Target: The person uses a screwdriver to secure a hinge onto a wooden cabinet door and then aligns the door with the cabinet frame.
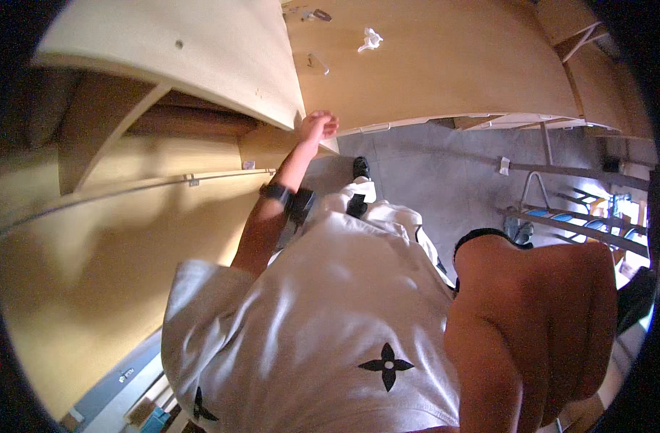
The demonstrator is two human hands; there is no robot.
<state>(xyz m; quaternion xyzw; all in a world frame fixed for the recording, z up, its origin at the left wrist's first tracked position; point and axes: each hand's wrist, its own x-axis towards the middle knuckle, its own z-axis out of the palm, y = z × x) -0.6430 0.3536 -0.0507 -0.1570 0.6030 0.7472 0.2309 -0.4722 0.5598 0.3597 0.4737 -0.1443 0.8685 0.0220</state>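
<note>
My left hand reaches forward past the front corner of a pale wooden cabinet. Its fingers are a little apart, and nothing shows in them. Whether it touches the wood there I cannot tell. A dark band circles my left wrist. Very close and large at the right is my raised right hand, bent, with a black band by it. The fingertips are out of sight, so I cannot make out how they are closed.
A wooden surface ahead bears a crumpled white scrap and small bits of hardware. Left lies a hinged wooden panel below an open compartment. A ladder-like frame with blue parts stands right, on grey floor.
</note>
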